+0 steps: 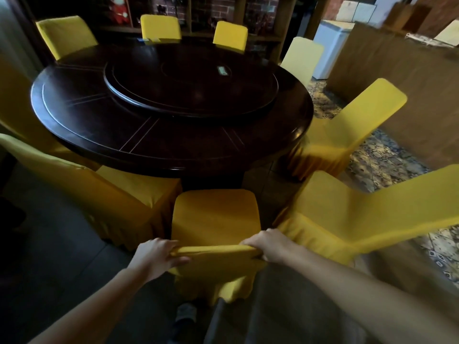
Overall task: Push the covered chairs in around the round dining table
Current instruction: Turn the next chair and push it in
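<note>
From the head view, the left hand [159, 254] and the right hand [269, 244] each clasp one end of the top edge of the yellow fabric-covered chair [216, 214], fingers curled over the backrest. Just beyond the fingertips lies its seat, whose front edge stands near the dark round wooden dining table [99, 125]. More yellow-covered chairs flank both hands.

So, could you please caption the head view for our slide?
Both hands grip a yellow chair facing the round table.
</note>
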{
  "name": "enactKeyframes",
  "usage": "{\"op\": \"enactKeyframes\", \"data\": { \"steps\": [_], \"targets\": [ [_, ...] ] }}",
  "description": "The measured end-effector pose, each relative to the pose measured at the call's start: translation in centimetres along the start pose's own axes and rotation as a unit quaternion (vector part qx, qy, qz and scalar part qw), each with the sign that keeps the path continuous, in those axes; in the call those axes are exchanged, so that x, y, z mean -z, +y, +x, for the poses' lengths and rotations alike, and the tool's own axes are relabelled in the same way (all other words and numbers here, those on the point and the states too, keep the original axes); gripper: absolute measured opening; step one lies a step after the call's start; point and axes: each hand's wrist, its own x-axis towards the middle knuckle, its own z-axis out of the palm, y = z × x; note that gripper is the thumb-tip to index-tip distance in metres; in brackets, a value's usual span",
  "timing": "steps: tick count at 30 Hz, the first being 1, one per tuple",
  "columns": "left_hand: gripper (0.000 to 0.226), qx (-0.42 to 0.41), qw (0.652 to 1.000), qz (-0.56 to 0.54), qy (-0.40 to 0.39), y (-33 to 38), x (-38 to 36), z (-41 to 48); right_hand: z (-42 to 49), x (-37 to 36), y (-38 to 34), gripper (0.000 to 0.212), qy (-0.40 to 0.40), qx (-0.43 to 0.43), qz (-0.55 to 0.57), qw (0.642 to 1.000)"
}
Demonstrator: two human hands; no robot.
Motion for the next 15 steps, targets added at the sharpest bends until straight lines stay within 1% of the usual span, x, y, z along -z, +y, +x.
{"op": "enactKeyframes", "data": {
  "steps": [2, 3, 6, 8, 10, 12, 15],
  "targets": [
    [0.050, 0.008, 1.000, -0.013, -0.001, 1.6, -0.1, 0.8, -0.2, 0.4, 1.5, 0.050, 0.002, -0.022, 0.001, 1.000],
    [0.047, 0.008, 1.000, -0.011, 0.003, 2.7, -0.4, 1.3, -0.7, 0.5, 2.2, 0.048, 0.000, -0.038, 0.002, 0.999],
    [0.051, -0.005, 0.999, 0.030, 0.020, 6.1, -1.5, 3.7, -2.7, 0.1, 4.4, 0.038, 0.010, -0.121, 0.035, 0.992],
    [0.056, -0.013, 0.999, 0.035, 0.021, 7.4, -1.7, 5.3, -3.5, -0.2, 5.6, 0.034, 0.027, -0.173, 0.065, 0.982],
    [0.056, -0.012, 0.999, 0.033, 0.015, 7.5, -1.5, 6.5, -3.4, -0.4, 6.1, 0.035, 0.015, -0.186, 0.087, 0.978],
    [0.056, -0.009, 0.999, 0.041, 0.008, 6.9, -1.1, 7.6, -2.9, -0.7, 6.0, 0.045, 0.009, -0.195, 0.104, 0.975],
    [0.060, -0.004, 0.999, 0.030, 0.013, 6.1, -0.5, 9.3, -1.9, -0.7, 6.5, 0.045, 0.042, -0.195, 0.093, 0.976]
  ]
}}
